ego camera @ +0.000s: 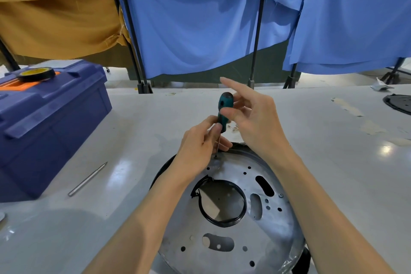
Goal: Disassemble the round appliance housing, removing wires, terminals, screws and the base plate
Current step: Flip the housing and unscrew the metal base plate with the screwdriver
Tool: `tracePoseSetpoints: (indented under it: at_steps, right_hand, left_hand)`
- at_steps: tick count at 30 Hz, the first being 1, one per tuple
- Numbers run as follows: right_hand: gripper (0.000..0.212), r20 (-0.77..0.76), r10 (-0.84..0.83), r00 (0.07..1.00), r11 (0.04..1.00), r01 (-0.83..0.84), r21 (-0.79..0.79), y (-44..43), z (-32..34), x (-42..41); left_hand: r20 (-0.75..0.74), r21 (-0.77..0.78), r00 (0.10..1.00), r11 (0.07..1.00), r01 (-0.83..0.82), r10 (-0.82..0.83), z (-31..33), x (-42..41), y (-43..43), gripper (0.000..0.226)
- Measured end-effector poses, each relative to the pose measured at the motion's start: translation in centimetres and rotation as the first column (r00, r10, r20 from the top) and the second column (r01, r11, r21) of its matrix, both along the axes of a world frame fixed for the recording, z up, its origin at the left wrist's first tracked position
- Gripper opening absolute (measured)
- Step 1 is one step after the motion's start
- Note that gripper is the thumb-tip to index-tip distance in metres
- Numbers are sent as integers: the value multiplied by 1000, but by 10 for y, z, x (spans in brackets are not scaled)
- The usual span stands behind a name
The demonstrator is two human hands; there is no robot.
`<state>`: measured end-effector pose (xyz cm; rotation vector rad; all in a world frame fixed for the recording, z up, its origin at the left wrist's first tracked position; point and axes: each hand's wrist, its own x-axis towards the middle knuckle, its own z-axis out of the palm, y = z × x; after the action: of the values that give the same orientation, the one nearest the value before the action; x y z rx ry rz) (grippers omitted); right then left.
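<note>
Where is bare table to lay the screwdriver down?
Free: the table between the toolbox and the round housing, around the loose metal rod; also right of the housing, short of the black disc. Crowded: the housing's far rim, where the left hand and right hand hold the screwdriver.

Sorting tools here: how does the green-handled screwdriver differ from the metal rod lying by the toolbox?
The screwdriver has a green handle; the rod is bare metal. The screwdriver stands upright, held by the left hand and right hand; the rod lies flat on the table, untouched. Both have thin, straight metal shafts.
</note>
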<state>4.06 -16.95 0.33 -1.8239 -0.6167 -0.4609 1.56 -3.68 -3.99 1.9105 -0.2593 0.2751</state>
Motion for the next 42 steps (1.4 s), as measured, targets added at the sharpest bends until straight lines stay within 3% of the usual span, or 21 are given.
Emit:
tracePoseSetpoints:
  at_steps: [5,8,11,16,22,31,35,38,42]
  right_hand:
    - [36,-41,116,992,993,-116,0,1,1,-5]
    - [28,-27,91,995,995,-92,-24,1,1,-4]
    - [32,-12,69,998,998,-68,11,1,2,-3]
    - [47,-28,80,996,997,-80,24,-2,2,-1]
    - [31,-57,126,990,992,-126,3,1,1,-3]
    - [49,-16,54,998,998,-54,-18,-2,2,-1]
    - [42,-66,130,989,991,-131,-8,0,1,-5]
    - [30,-43,80,996,996,-82,-47,2,0,-4]
    - [42,10,24,1000,998,-23,-64,5,-1,-4]
  left_hand:
    - [-21,-16,999,999,-30,30,1,0,1,13]
    - [-30,-58,999,998,-39,37,2,0,2,21]
    - [-24,-51,1000,999,5,-6,2,-1,-1,14]
    - [-38,-36,999,999,18,-19,3,-3,-3,22]
    - [-52,-49,999,999,-13,10,3,-2,-1,14]
    - [-14,31,1000,999,20,-20,2,-3,-2,20]
    - [-26,5,1000,1000,-14,14,0,-1,1,12]
    - [-20,10,999,1000,-30,30,-1,-1,1,25]
    - [-4,46,1000,999,-13,14,-1,0,2,24]
